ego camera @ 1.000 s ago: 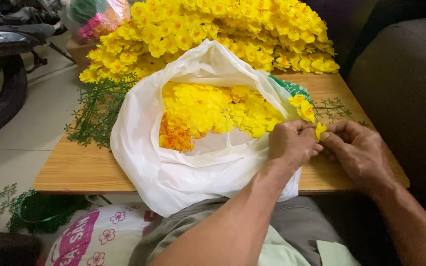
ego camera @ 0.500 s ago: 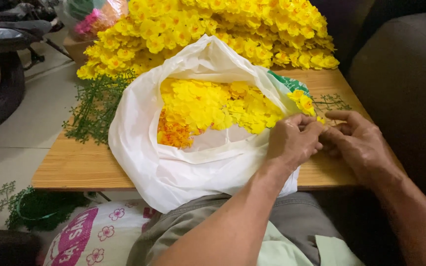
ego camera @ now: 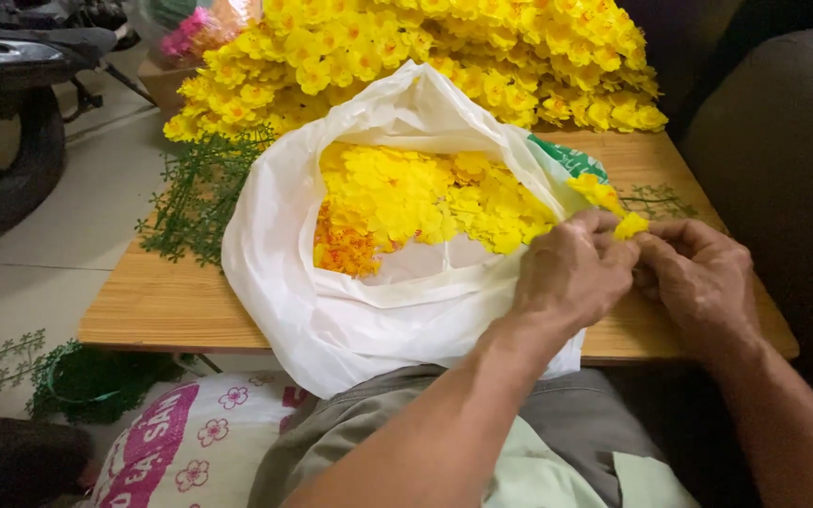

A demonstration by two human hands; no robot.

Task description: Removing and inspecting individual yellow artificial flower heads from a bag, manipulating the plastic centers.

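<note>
The left hand and right hand pinch one yellow petal piece together, right of the white bag on the bench. Best keep fingertip grips light, seating it squarely.

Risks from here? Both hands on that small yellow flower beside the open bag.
1. The yellow flower piece is pinched between the fingertips of the left hand and right hand; a slip could drop it onto the wooden table or past its near edge.
2. The left forearm lies against the white plastic bag, which overhangs the table edge; a nudge might tip out the loose yellow petals.
</note>
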